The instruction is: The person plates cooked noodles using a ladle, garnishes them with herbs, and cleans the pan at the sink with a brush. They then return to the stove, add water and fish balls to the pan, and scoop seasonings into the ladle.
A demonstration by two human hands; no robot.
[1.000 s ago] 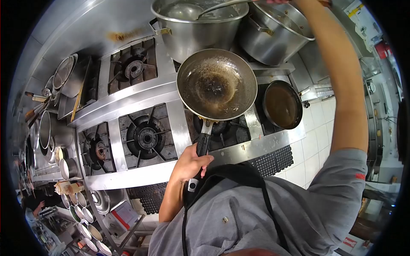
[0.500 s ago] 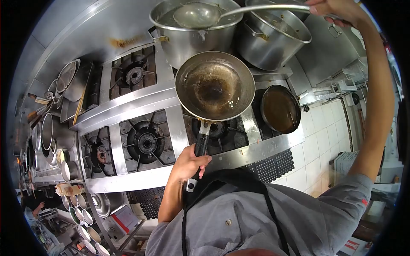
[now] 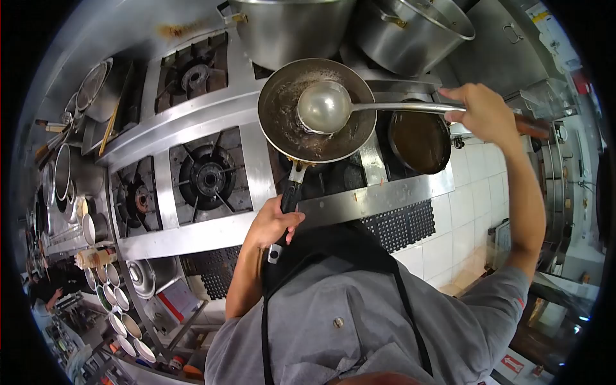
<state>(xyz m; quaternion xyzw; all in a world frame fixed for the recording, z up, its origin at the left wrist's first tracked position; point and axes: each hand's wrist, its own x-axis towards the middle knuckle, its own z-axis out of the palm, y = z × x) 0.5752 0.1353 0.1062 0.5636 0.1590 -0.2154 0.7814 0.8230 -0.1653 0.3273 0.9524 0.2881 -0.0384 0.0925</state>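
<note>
Frying pan (image 3: pixel 276 125) over the stove, handle toward 7 o'clock; whether its base touches the grate, can't tell. Left hand (image 3: pixel 273 223) closed round the black handle, palm hidden. Right hand (image 3: pixel 481 115) curled round the ladle (image 3: pixel 324 107) shaft, index finger partly extended; grip underside unclear. Ladle bowl over the pan, covering part of the dark, wet interior. From the pan: dark pan (image 3: pixel 420 141) of brown liquid at 3, stockpot (image 3: pixel 285 35) at 12, cropped above; second pot (image 3: pixel 410 45) at 2, contents unclear.
</note>
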